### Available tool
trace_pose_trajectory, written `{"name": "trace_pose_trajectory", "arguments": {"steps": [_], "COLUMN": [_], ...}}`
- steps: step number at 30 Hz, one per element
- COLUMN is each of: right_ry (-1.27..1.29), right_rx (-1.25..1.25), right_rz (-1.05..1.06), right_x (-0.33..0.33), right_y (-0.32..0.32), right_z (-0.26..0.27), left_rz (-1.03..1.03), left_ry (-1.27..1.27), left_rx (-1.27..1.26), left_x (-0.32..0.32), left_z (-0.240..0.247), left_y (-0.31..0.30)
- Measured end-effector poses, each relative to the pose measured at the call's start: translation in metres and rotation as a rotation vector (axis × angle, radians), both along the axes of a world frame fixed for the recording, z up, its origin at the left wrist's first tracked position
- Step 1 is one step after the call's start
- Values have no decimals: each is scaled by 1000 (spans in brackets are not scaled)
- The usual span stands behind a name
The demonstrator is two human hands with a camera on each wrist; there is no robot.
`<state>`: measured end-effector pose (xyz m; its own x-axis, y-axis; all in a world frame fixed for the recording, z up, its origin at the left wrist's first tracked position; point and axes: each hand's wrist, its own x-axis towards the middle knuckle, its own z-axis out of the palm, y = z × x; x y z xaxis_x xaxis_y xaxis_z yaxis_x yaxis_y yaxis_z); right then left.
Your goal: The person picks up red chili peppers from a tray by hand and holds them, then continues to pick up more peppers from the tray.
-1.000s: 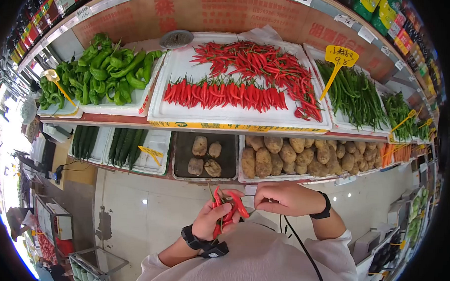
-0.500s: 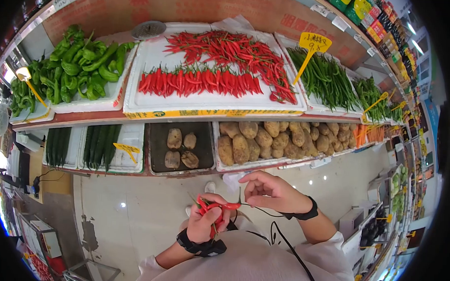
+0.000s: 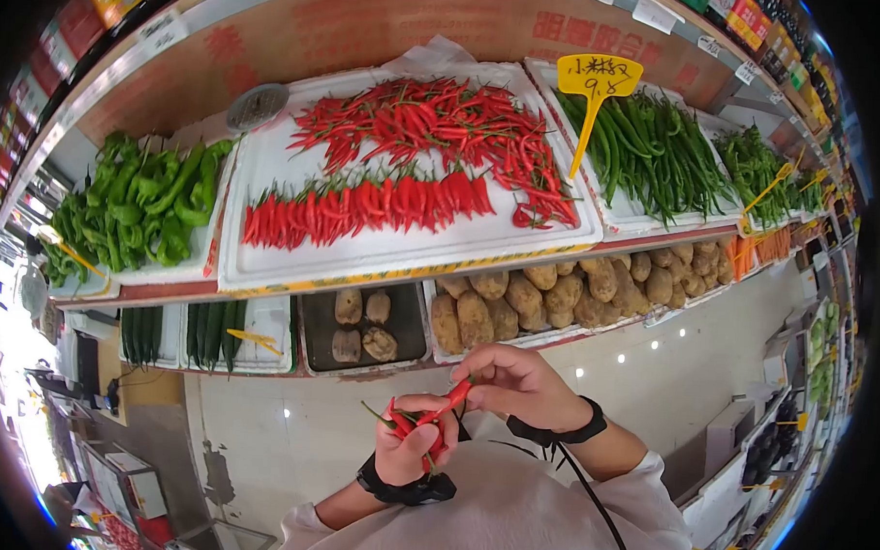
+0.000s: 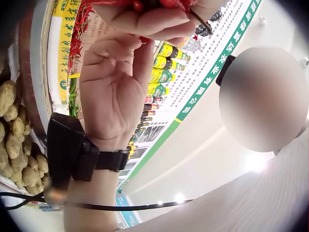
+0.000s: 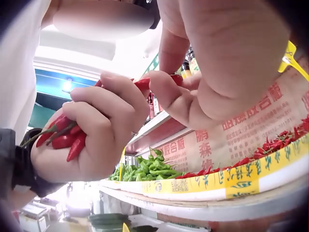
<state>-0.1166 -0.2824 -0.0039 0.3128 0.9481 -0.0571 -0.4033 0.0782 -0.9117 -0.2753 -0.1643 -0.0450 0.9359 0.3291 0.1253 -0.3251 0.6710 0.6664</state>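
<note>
Bridging the two hands, one red pepper (image 3: 458,395) slants upward from the left hand (image 3: 403,458) to the fingertips of the right hand (image 3: 525,387), in front of the person's body and just nearer than the lower shelf. The left hand is closed around several more red peppers (image 5: 62,130), its fingers curled over them, with green stems poking out at the side. The right hand is partly closed, thumb and fingers pinching the end of the single pepper. Black straps circle both wrists, and a black cable (image 3: 597,494) runs down over the pale shirt (image 3: 509,510).

Beyond the hands, potatoes (image 3: 555,300) fill a white tray on the lower shelf; to their left a dark tray (image 3: 406,356) holds four brown lumps, then come dark green cucumbers (image 3: 210,333). Orange carrots (image 3: 772,246) lie at the right. On the upper shelf (image 3: 168,291), a wide white tray (image 3: 285,268) bears a neat row of red chillies (image 3: 365,212) with a looser heap (image 3: 436,120) behind it. Green peppers (image 3: 137,201) sit left of that tray, long green chillies (image 3: 657,152) right of it, beside a yellow price sign (image 3: 598,77).
</note>
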Motion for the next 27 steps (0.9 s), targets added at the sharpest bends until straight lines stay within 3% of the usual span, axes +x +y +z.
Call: {"name": "trace_pose_trajectory", "arguments": {"steps": [5,9,16,20,25,27], "right_ry": [53,64,-543,-886,-943,-963], "right_rx": [-7,88,-97,-266,-331,-476], "right_rz": [-29,-167,-225,-213,-212,-238], "right_x": [57,94,180,216,229,226], "right_y": [-2,6,52,93,122,127], "right_z": [-2,13,41,17,-2,1], "left_rz": [-8,47,206,196,199,203], "left_ry": [35,45,190,158,123,109], "left_rx": [131,119,104,77,77,76], "left_x": [55,79,82,68,53,51], "left_z": [4,1,-2,0,-1,-1], "left_y": [-6,-11,16,39,58,65]}}
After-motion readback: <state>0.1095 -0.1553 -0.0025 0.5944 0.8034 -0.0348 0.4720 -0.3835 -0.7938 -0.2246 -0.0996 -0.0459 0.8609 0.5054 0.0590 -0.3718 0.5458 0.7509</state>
